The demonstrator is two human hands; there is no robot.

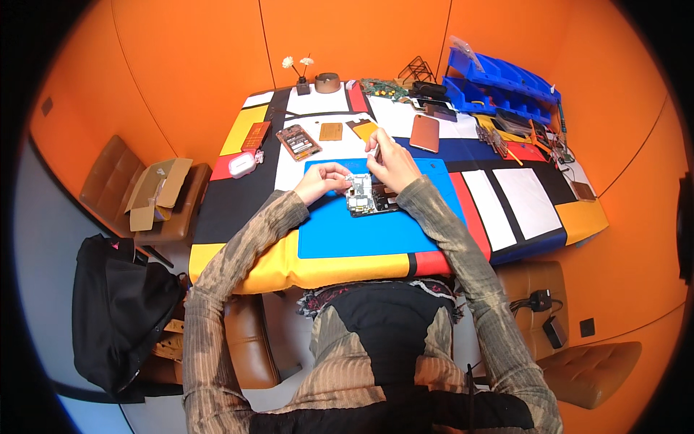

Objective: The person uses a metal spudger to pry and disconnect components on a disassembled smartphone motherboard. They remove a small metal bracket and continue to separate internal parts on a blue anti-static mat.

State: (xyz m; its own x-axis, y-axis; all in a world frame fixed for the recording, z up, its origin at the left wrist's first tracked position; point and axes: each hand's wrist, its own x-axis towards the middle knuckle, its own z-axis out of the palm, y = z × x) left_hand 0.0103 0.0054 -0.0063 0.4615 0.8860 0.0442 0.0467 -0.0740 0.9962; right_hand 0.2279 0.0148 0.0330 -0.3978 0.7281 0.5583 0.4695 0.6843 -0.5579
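An opened phone (385,203) lies on the blue work mat (340,239), its dark frame showing on the right. At its left side a silvery circuit board (358,194) is exposed. My left hand (322,183) is closed, thumb and fingertips gripping the board's upper left edge. Just above the phone, my right hand (395,165) is pinched around a slim, light-coloured tool, mostly hidden by the fingers. Its tip cannot be made out. Behind the hands lie a yellow-and-black flat part (363,129), a brown square piece (331,132) and another opened phone (298,142).
A patterned cloth covers the table. To the left sit a red box (256,136) and an earbud case (241,165). A copper-coloured phone (424,134), screwdrivers (493,139) and blue bins (499,90) stand rightward. Chairs surround the table; one holds an open carton (160,194).
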